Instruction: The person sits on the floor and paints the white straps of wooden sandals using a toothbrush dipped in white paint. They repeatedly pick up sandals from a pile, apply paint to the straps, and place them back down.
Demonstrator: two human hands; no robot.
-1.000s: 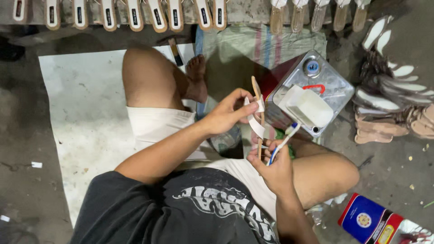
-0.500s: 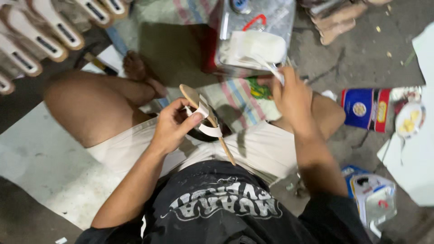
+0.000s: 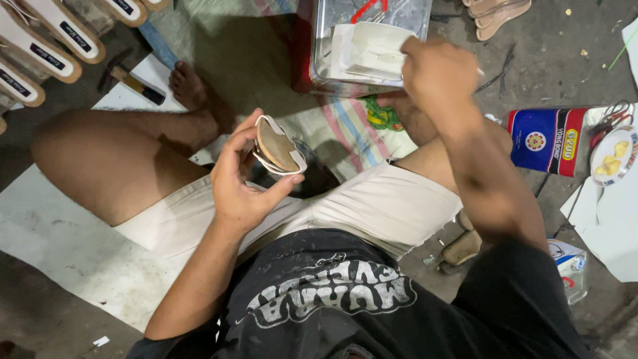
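Gluing step | left hand (image 3: 242, 183) fingers clamped on sole (image 3: 277, 146) | right hand (image 3: 438, 70) gripping brush in tin (image 3: 362, 46), I judge | next: steady stroke onto sole

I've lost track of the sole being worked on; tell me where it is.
In the head view the tan sole sits left of centre, gripped in the left hand above the lap, below-left of the metal tin.

Brush tip behind right hand (image 3: 438, 70), unseen.

Tin (image 3: 319, 60) ahead w/ tray (image 3: 365, 50) in it; soles (image 3: 60, 30) far left, box (image 3: 545, 139) right.
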